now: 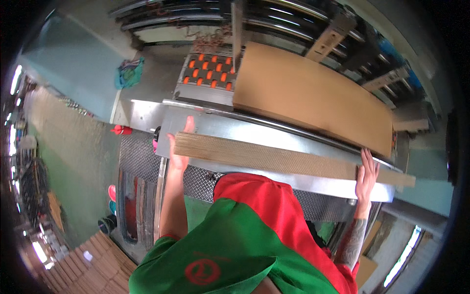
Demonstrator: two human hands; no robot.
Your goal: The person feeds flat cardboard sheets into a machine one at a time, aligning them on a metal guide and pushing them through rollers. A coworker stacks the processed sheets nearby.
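We're prob. squaring this cardboard stack [269, 156], L hand [179, 159] splayed at left end, R hand [366, 178] atop, grip unclear; next needs even pressure.

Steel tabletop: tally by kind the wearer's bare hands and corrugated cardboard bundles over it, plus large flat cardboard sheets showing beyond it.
Left hand and right hand: 2
Corrugated cardboard bundle: 1
Large flat cardboard sheet: 1
Total: 4

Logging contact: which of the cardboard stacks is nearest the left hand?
The long, narrow stack over the metal table, ridged edges up: the left hand is at its left end. The broad stack lies beyond; the lower-left stack sits apart.
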